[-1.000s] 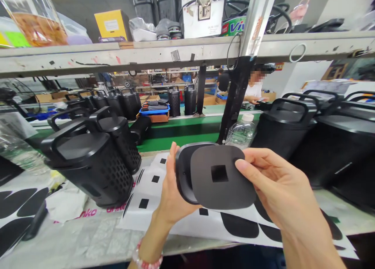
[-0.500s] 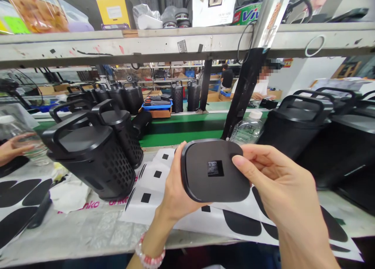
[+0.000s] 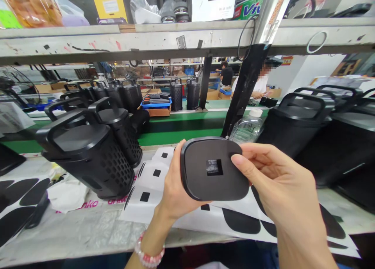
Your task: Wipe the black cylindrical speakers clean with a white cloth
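Both hands hold a black rounded-square base or cover (image 3: 199, 183), its flat face turned toward me, with a small printed label and a square patch in the middle. My left hand (image 3: 175, 183) is wrapped round its left side and underside. With thumb on the face and fingers at the edge, my right hand (image 3: 272, 179) pinches its right side. Whether a taller body extends behind it is hidden. Under the hands lie white sheets (image 3: 181, 223) bearing black rounded shapes and small black squares.
Black perforated lantern-shaped units with handles (image 3: 84, 155) stand at left; similar black units (image 3: 304, 113) crowd the right. A clear bottle (image 3: 247, 128) stands beside the slanted black post (image 3: 241, 89). A shelf (image 3: 152, 40) crosses overhead. Behind runs a green conveyor (image 3: 175, 126); a co-worker (image 3: 262, 83) sits beyond.
My hands and the black piece stay almost still while the view shifts slightly. Another person's hand with a clear bottle at the far left has gone out of view.
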### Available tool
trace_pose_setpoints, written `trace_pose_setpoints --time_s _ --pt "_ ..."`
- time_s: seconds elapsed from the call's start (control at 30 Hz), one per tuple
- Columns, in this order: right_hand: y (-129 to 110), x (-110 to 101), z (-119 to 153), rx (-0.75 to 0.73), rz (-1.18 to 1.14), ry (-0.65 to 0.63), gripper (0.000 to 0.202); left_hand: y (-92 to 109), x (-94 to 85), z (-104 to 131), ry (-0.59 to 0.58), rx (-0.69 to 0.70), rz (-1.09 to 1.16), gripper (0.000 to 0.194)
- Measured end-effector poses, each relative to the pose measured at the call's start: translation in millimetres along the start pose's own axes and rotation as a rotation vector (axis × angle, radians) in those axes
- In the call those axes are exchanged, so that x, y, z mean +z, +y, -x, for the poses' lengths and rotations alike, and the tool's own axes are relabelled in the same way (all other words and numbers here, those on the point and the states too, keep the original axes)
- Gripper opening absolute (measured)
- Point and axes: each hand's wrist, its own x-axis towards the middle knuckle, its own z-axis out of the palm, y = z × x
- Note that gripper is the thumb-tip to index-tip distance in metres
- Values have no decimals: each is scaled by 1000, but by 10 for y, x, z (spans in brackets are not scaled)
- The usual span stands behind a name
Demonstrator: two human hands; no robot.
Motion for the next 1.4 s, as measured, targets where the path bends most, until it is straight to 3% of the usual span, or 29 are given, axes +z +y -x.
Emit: trace_pose_setpoints --time_s 0.53,1.13,1.23,1.4 --pt "18 21 21 -25 104 64 11 10 11 -10 2 65 -24 127" --pt "37 21 39 -52 225 48 9 -19 6 11 -2 63 -3 125" --pt "15 46 80 -119 333 24 8 -33 12 26 0 57 -7 126" --pt "-51 107 113 -451 880 -54 20 -48 44 52 46 68 -29 128"
